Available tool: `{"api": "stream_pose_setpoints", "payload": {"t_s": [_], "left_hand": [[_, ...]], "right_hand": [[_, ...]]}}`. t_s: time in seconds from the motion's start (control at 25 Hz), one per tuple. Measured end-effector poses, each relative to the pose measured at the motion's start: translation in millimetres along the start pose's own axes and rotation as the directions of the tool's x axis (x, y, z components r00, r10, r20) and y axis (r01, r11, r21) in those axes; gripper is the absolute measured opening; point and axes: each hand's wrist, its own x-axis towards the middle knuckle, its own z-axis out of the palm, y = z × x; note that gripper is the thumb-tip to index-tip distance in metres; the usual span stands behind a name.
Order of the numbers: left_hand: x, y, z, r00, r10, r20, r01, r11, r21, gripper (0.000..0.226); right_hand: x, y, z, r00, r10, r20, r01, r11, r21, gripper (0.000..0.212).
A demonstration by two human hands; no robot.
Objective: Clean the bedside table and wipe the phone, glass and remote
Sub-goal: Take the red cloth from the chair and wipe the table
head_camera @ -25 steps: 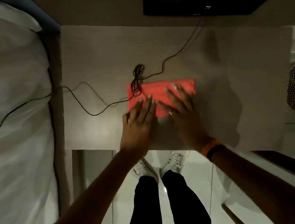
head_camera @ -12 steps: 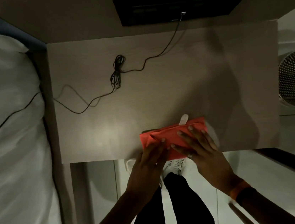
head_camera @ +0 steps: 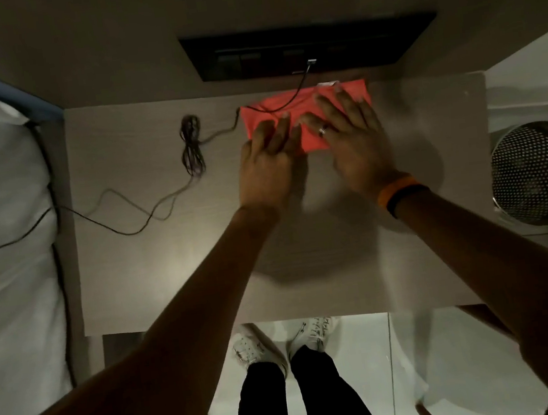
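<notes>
Both hands are lying flat on a folded red cloth (head_camera: 306, 113) at approx 12 o'clock on the bedside table (head_camera: 204, 267), near the back edge w/ the wall. L hand (head_camera: 269, 166) is pressing the cloth's near-left part, fingers straight and close together, holding nothing, just palm-down. R hand (head_camera: 352, 139) is covering the cloth's right half, fingers spread wider and reaching toward the far edge; a ring is showing on one finger and an orange-and-black band (head_camera: 402, 193) is sitting on that wrist. Neither hand is gripping the cloth, both are bearing down on it.

A thin black cable (head_camera: 162, 207) is running from the dark wall panel (head_camera: 308, 48) at 12, crossing over the cloth's far-left corner, then bunching into a coil at approx 10 o'clock and trailing off toward 9 onto the white bedding (head_camera: 0, 206). A small white tag or label seems to be poking out at the cloth's far edge, tho it's too blurred to be sure.

A perforated metal bin (head_camera: 538, 175) is standing at 3 o'clock, just beside the table's right edge. At 6, the person's black trousers and white shoes (head_camera: 282, 340) are showing on the pale floor under the table's near edge.
</notes>
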Motion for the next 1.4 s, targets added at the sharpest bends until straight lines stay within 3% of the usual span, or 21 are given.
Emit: {"api": "stream_pose_setpoints", "payload": {"t_s": [0.16, 0.28, 0.48, 0.6, 0.72, 0.84, 1.08, 1.2, 1.4], "left_hand": [[21.3, -0.1, -9.3, 0.999, 0.02, 0.039, -0.023, 0.997, 0.07, 0.063], [40.2, 19.8, -16.5, 0.981, 0.13, 0.144, -0.151, 0.977, 0.147, 0.058], [59.3, 57.3, -15.6, 0.955, 0.219, 0.201, -0.244, 0.963, 0.113, 0.054], [36.8, 54.7, -10.2, 0.955, 0.245, 0.165, -0.26, 0.962, 0.077, 0.073], [-15.7, 58.9, 17.5, 0.956, 0.28, 0.094, -0.287, 0.954, 0.083, 0.056], [-93.0, 75.5, 51.4, 0.951, 0.303, 0.061, -0.304, 0.953, 0.01, 0.06], [-184.4, 114.9, 91.5, 0.905, 0.425, 0.016, -0.422, 0.902, -0.094, 0.05], [-190.3, 128.4, 101.4, 0.92, 0.391, 0.0, -0.39, 0.92, -0.037, 0.049], [-137.9, 134.3, 97.6, 0.953, 0.3, -0.03, -0.301, 0.954, -0.012, 0.068]], "right_hand": [[-0.2, 13.9, -5.0, 0.999, -0.003, 0.04, 0.003, 1.0, -0.007, 0.073], [-17.3, 41.8, -2.5, 0.998, 0.058, 0.009, -0.058, 0.998, 0.005, 0.066], [-39.5, 81.0, -2.2, 0.992, 0.125, 0.031, -0.127, 0.991, 0.048, 0.073], [-49.4, 68.4, 2.0, 0.99, 0.137, 0.007, -0.138, 0.987, 0.081, 0.067], [-105.2, 51.1, 14.5, 0.996, 0.087, -0.022, -0.085, 0.992, 0.096, 0.056], [-184.1, 26.9, 14.3, 0.995, 0.069, 0.068, -0.077, 0.99, 0.118, 0.065], [-318.3, -22.1, 7.4, 0.954, 0.221, 0.202, -0.267, 0.933, 0.241, 0.057], [-328.9, -29.3, 15.4, 0.935, 0.304, 0.181, -0.343, 0.904, 0.254, 0.054], [-274.5, 8.3, 22.4, 0.947, 0.307, 0.099, -0.322, 0.916, 0.24, 0.053]]}}
